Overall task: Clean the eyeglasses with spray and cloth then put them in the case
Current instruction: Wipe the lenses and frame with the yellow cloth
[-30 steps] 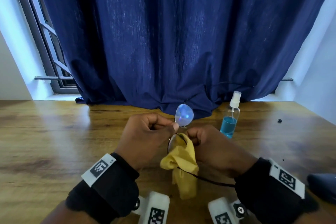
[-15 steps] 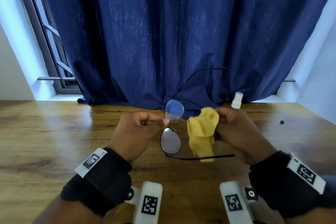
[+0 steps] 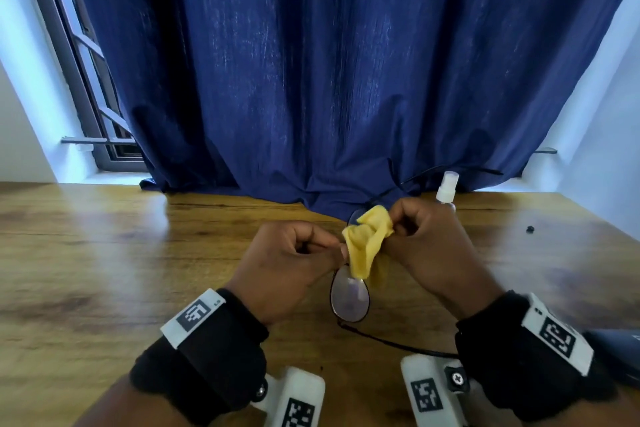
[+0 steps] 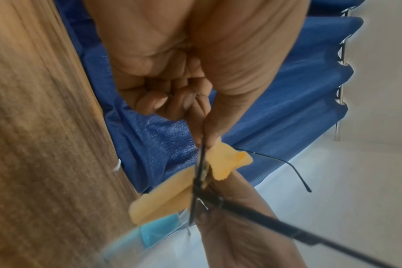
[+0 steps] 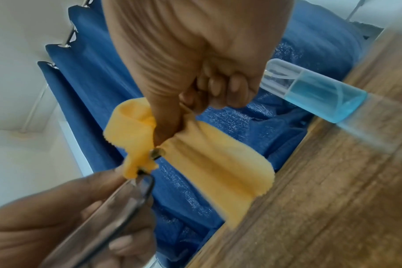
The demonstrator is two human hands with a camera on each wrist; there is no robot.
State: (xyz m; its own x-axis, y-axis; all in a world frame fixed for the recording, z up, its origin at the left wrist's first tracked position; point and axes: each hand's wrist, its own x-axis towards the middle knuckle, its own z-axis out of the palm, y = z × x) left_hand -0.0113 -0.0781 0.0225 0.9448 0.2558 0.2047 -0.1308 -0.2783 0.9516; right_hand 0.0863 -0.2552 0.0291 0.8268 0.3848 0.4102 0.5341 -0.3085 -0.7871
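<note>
**Glasses held on end above the counter, cloth on the far lens**

We see the eyeglasses (image 3: 349,300) held in the air between both hands, just above the wooden counter (image 3: 104,253). Their long axis runs away from us: one lens sits near, the other far and hidden under the cloth (image 3: 367,243). One thin arm trails back toward our right wrist; the other reaches up and right against the curtain (image 3: 311,80).

Our left hand (image 3: 291,263) has a narrow grip, thumb and forefinger pinching the frame at about the bridge, the other fingers curled in. Our right hand (image 3: 426,243) pinches the yellow cloth, bunched over the far lens; from the right wrist view the cloth wraps both faces of the rim.

The spray bottle (image 3: 446,192) stands upright on the counter just behind the right hand, blue liquid in it. A dark shape (image 3: 616,354) lies at the right edge of the counter; we cannot tell what it is. A small black speck (image 3: 530,229) lies farther right.

Behind, a dark blue curtain drapes onto the counter's back edge, with a window frame (image 3: 79,62) at left and pale walls on both sides.
</note>
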